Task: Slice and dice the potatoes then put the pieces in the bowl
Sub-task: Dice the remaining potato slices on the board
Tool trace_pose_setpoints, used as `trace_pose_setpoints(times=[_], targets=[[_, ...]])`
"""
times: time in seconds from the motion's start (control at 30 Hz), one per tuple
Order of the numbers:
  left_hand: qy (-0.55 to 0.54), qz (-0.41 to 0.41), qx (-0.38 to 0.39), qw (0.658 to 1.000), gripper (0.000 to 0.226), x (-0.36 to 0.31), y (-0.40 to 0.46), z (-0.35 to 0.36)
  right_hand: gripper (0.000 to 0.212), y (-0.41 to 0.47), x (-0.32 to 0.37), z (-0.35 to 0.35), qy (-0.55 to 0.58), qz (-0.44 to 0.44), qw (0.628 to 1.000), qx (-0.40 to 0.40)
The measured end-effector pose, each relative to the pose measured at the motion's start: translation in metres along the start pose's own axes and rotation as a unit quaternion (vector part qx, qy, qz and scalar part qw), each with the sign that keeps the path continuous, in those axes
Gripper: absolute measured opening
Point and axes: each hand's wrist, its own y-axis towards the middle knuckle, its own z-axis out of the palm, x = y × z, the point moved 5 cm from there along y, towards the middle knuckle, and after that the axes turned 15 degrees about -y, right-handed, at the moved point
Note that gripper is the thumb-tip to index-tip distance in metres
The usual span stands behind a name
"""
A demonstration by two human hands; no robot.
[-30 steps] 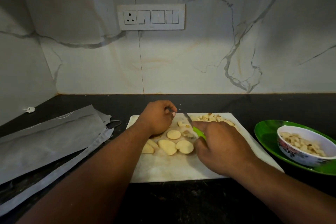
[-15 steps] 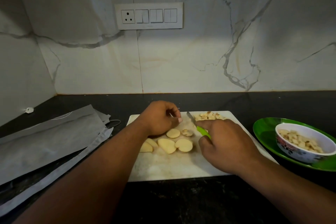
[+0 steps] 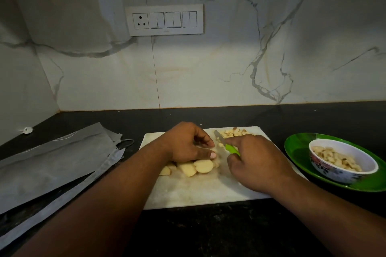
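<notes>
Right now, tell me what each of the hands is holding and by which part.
The right hand grips the knife by its green handle. The left hand curls over potato on the cutting board; its grip point is hidden.

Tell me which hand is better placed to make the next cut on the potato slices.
Right. The right hand already grips the knife by its green handle, blade pointing over the cutting board. The left hand has curled fingers on the potato slices, so it seems suited to steadying them.

Bare cutting board (image 3: 198, 192) before slices (image 3: 194, 168)
</notes>
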Motion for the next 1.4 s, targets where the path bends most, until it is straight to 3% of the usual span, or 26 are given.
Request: trace_pose_setpoints(times=[0.2, 0.37, 0.47, 0.57, 0.7, 0.83, 0.97, 1.1, 1.3, 1.4], targets=[[0.09, 0.0, 0.001, 0.996, 0.028, -0.018, 0.004, 0.004, 0.049, 0.003, -0.004, -0.003, 0.022, 0.009, 0.999, 0.022], [0.023, 0.01, -0.026, 0.999, 0.017, -0.015, 0.003, 0.006, 0.048, 0.005, -0.007, -0.005, 0.037, 0.011, 0.999, 0.024], [-0.072, 0.015, -0.094, 0.993, 0.018, -0.008, 0.0, -0.006, 0.047, 0.002, -0.005, -0.009, 0.032, 0.009, 0.999, 0.012], [-0.147, 0.015, -0.214, 0.966, 0.017, -0.003, -0.003, -0.022, 0.052, -0.005, 0.004, -0.011, 0.021, -0.016, 1.0, -0.013], [-0.068, -0.028, -0.311, 0.948, 0.018, 0.009, -0.002, -0.034, 0.052, -0.018, 0.027, -0.008, 0.016, -0.069, 0.997, -0.01], [0.004, -0.036, -0.285, 0.958, 0.019, 0.01, 0.001, -0.034, 0.056, -0.023, 0.035, -0.002, -0.013, -0.094, 0.995, 0.009], [0.073, -0.036, -0.187, 0.979, 0.016, 0.0, 0.005, -0.022, 0.063, -0.015, 0.017, 0.0, -0.043, -0.056, 0.997, 0.03], [0.023, -0.045, -0.106, 0.993, 0.006, 0.001, 0.004, -0.013, 0.064, -0.011, 0.008, -0.003, -0.041, -0.036, 0.998, 0.032], [0.01, -0.063, -0.087, 0.994, 0.017, 0.013, 0.005, -0.018, 0.059, -0.012, 0.013, -0.01, -0.041, -0.041, 0.998, -0.007], [0.003, -0.07, -0.076, 0.995, 0.01, 0.017, 0.009, -0.015, 0.057, -0.01, 0.013, -0.01, -0.034, -0.049, 0.998, -0.016]])
